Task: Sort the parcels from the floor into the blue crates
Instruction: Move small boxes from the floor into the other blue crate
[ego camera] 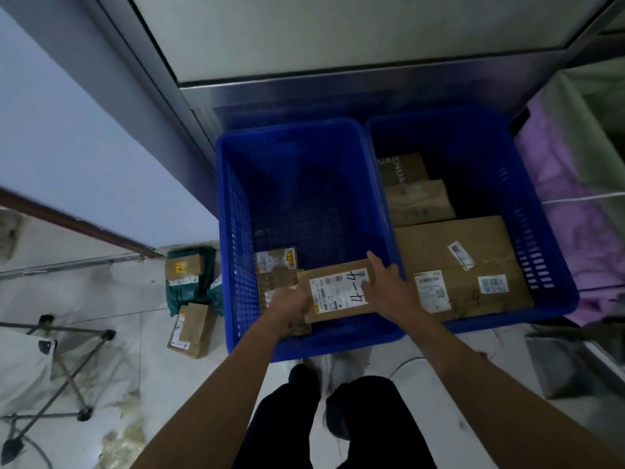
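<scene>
Two blue crates stand side by side: the left crate (236,204) and the right crate (548,231). Both hands hold a brown parcel (338,292) with a white label low inside the left crate, near its front wall. My left hand (287,304) grips the parcel's left end. My right hand (384,282) lies over its right end with the fingers spread. Another small brown parcel (275,265) lies in the left crate behind it. The right crate holds a large cardboard parcel (473,245) and two smaller ones (419,201) behind it.
On the floor left of the crates lie a green bag parcel (189,275) and a brown parcel (191,330). A metal folding frame (67,367) stands at the lower left. A steel cabinet (338,93) rises behind the crates, and purple fabric (575,204) hangs to the right.
</scene>
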Demonstrator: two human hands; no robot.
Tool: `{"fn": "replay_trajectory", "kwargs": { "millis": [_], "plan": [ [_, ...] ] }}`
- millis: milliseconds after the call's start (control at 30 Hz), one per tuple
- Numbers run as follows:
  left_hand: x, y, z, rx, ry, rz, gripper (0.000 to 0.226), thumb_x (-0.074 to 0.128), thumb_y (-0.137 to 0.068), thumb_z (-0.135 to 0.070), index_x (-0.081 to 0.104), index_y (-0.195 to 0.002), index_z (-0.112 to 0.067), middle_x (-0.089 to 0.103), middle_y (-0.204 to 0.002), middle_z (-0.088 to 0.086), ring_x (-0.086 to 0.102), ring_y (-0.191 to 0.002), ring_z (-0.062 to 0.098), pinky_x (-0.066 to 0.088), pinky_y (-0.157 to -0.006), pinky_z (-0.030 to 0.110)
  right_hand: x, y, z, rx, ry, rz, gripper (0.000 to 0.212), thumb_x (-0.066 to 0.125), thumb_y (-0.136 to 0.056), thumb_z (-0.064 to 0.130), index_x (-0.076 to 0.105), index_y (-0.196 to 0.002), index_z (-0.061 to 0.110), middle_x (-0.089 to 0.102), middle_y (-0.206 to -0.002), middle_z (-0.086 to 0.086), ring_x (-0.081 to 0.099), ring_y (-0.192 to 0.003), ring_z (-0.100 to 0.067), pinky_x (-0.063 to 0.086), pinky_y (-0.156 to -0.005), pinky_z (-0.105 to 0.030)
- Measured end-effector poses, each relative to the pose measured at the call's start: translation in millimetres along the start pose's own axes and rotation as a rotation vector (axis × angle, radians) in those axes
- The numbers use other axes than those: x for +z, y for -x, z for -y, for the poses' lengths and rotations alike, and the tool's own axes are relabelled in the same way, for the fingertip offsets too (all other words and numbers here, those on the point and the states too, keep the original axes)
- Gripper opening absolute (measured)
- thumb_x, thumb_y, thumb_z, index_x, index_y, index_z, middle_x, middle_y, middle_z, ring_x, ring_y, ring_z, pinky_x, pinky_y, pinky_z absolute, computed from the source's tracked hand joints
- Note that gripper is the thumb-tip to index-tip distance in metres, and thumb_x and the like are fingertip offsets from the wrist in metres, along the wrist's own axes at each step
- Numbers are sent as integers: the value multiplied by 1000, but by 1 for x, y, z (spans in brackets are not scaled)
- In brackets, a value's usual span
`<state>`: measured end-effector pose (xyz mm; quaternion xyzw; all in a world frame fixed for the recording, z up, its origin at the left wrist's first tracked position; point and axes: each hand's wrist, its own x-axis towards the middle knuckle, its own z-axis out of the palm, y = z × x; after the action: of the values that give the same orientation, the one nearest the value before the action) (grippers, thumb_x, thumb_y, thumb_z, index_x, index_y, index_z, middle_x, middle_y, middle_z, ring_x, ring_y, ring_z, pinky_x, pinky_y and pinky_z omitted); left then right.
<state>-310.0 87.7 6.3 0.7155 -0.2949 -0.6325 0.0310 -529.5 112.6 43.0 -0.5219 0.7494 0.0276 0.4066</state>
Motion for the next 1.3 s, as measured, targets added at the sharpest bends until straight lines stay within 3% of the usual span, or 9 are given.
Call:
{"fn": "replay_trajectory", "kwargs": {
  "millis": [100,167,233,433,533,667,767,1000,1300],
  "plan": [
    [7,-25,5,-73,-125,29,15,56,-87,-27,61,-89,-13,63,-91,6,63,-78,19,61,-77,31,26,-30,-13,-1,24,29,70,43,-105,34,2,-161,30,27,-150,-26,48,-63,-20,41,-57,-31],
    [13,-35,1,-93,-167,39,12,51,-94,-15,59,-87,-10,58,-84,3,53,-64,10,48,-47,13,44,-50,-22,45,6,52,72,45,-104,34,3,-162,29,21,-153,-26,51,-69,-21,37,-54,-29],
    [22,-50,2,-132,-161,57,11,48,-93,-9,53,-84,-5,53,-78,3,51,-64,15,41,-38,17,61,-67,-29,99,33,63,74,47,-103,34,2,-161,30,15,-156,-25,58,-87,-31,43,-60,-30],
    [54,-108,29,-218,-146,101,20,49,-92,-24,54,-81,-8,59,-85,15,51,-75,23,41,-68,35,104,-97,-53,212,67,114,79,49,-99,32,0,-161,29,5,-163,-23,55,-120,-44,54,-88,-42],
    [63,-118,39,-241,-149,85,21,50,-93,-24,55,-79,-9,61,-86,13,52,-72,23,42,-65,32,122,-107,-64,230,81,173,81,49,-99,28,-3,-161,26,3,-163,-20,45,-131,-42,49,-98,-42],
    [75,-129,52,-229,-219,82,22,47,-96,-25,52,-81,-9,51,-79,7,46,-67,18,38,-61,28,143,-127,-76,209,98,212,83,50,-99,30,-5,-161,26,6,-161,-19,47,-127,-39,51,-95,-41],
    [84,-146,65,-221,-239,86,27,50,-93,-29,65,-89,-8,65,-93,10,59,-82,22,53,-77,32,154,-140,-85,230,79,251,85,54,-98,29,-4,-160,29,8,-159,-19,47,-127,-39,51,-95,-40],
    [108,-171,66,-229,-311,33,36,49,-99,-35,67,-110,-6,67,-100,6,61,-87,17,53,-88,34,167,-167,-94,261,136,341,94,61,-97,31,-9,-160,35,-8,-165,-19,38,-138,-42,47,-103,-45],
    [109,-162,43,-237,-441,69,34,47,-100,-30,60,-117,-4,61,-109,10,57,-94,23,51,-87,34,145,-162,-81,273,165,385,87,52,-102,25,-12,-160,24,9,-166,-12,31,-142,-36,37,-111,-45]
  ]
}}
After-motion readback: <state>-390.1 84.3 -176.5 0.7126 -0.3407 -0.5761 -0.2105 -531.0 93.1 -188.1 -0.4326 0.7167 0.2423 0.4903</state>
